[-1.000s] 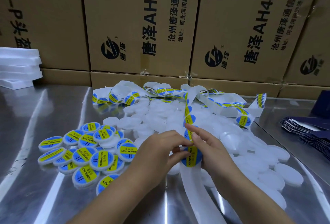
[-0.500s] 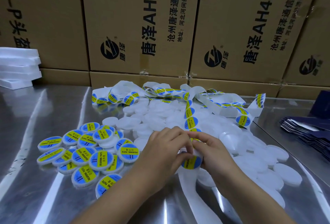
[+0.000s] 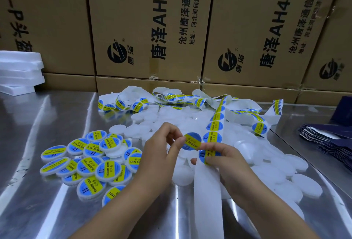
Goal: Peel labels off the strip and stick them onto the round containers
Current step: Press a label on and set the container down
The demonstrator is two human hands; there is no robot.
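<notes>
head view: looks down on a metal table (image 3: pixel 47 210); both forearms come in from 6 o'clock.
left hand (image 3: pixel 162 151): just left of centre. Thumb and forefinger pinch the left edge of the peeled label, with the other fingers curled loosely behind.
peeled label (image 3: pixel 192 141): round, blue with a yellow band, held up at the centre with its print facing the camera. It seems free of the backing, though I cannot tell whether its 4 o'clock edge touches the right forefinger.
right hand (image 3: pixel 230 166): at 3 o'clock of the left hand, close beside it. Thumb and fingers grip the strip across a label still on it.
strip (image 3: pixel 206 196): white backing, bare from the 6 o'clock edge up to the right hand. Beyond the hand it carries a row of labels running toward 1 o'clock into a tangled heap at 12 o'clock.
labelled containers (image 3: pixel 91 164): a heap of flat, round white ones with blue-and-yellow tops, at 9 o'clock of the hands.
plain containers (image 3: pixel 270 174): white and unlabelled, spread under the hands and out to 3 and 4 o'clock.
cardboard boxes (image 3: pixel 148 29): a stacked wall along 12 o'clock, printed in black.
foam slabs (image 3: pixel 19 71): a white stack at 10 o'clock.
dark blue pouches (image 3: pixel 327 141): a fanned pile at 3 o'clock.
</notes>
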